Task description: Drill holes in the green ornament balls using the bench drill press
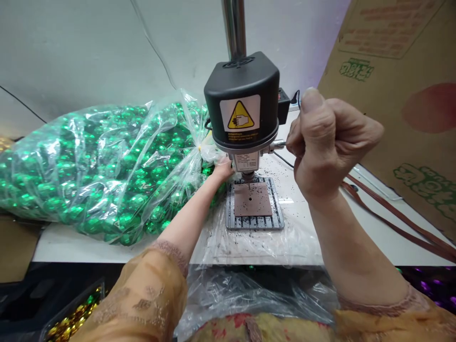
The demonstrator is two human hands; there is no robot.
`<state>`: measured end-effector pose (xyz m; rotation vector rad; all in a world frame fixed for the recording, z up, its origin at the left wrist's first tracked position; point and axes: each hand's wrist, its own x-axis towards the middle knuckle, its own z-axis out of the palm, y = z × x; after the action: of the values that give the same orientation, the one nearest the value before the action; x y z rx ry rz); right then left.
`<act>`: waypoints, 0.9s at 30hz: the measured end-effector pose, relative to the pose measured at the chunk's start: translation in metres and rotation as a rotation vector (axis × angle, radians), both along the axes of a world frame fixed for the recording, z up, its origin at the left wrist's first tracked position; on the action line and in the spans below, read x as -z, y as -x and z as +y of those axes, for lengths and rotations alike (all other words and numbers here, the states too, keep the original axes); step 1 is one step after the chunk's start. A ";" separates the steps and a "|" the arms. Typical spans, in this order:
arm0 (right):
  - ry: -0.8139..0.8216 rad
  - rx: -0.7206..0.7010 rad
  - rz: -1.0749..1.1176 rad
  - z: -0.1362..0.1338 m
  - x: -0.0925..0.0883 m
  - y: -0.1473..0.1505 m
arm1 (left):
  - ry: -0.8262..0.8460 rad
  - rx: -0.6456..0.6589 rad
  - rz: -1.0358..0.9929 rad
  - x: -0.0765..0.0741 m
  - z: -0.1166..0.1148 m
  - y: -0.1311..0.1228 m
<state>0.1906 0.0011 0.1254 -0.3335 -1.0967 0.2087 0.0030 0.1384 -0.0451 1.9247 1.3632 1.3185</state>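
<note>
A small black bench drill press (243, 102) stands on a white table (71, 244), its bit above a brown pad on a ribbed metal base (254, 220). My right hand (326, 142) is closed in a fist round the press's metal side lever (278, 144), thumb up. My left hand (223, 169) reaches behind the drill head, beside the tied neck of a clear plastic bag of shiny green balls (92, 166); its fingers are mostly hidden by the machine.
Black shavings speckle a plastic sheet (256, 244) under the press. A cardboard box (402, 90) leans at the right, with brown straps (392, 216) on the table below it. A tray of gold pieces (71, 318) sits low at the left.
</note>
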 end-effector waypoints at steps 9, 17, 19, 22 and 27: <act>0.063 0.102 -0.055 -0.002 0.001 0.000 | 0.272 0.113 -0.162 -0.020 -0.113 0.023; 0.006 0.059 -0.036 0.001 0.002 0.000 | 0.352 0.174 -0.218 -0.007 -0.146 0.008; 0.042 0.076 -0.061 -0.001 0.001 -0.001 | 0.326 0.179 -0.136 -0.007 -0.143 0.009; 0.041 0.061 -0.048 -0.003 0.001 -0.001 | 0.269 0.202 0.021 -0.010 -0.141 0.009; 0.064 0.082 -0.052 -0.004 0.001 0.000 | 0.243 0.231 0.157 -0.015 -0.141 0.002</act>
<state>0.1910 -0.0029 0.1240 -0.4420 -1.1271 0.1635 0.0011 -0.0023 -0.0305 1.9785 1.2614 0.8680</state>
